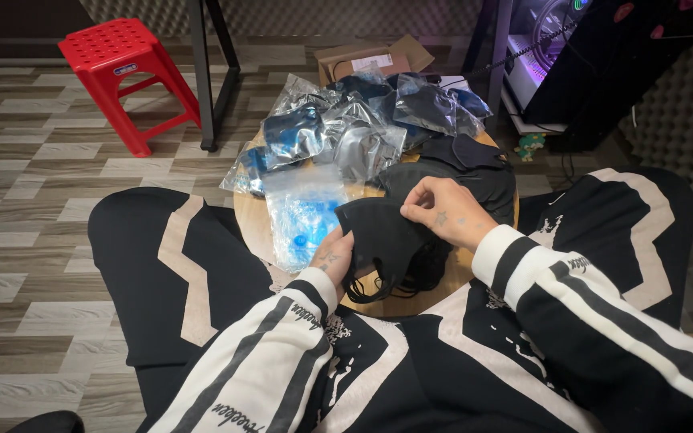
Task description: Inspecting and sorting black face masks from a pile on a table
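Over a small round wooden table [252,224] between my knees, both hands hold one black face mask [378,236]. My left hand [332,258] grips its lower left edge from beneath. My right hand [443,212] pinches its upper right edge. The mask's black ear loops [370,289] hang down toward my lap. A stack of more black masks [475,172] lies right behind my right hand. A clear plastic bag with blue contents [302,216] lies just left of the mask.
A heap of clear plastic packets with dark masks [346,120] covers the table's far side. An open cardboard box [370,58] sits behind it. A red plastic stool [126,76] and a black desk leg [206,76] stand on the tiled floor at left. A computer case [555,48] stands at far right.
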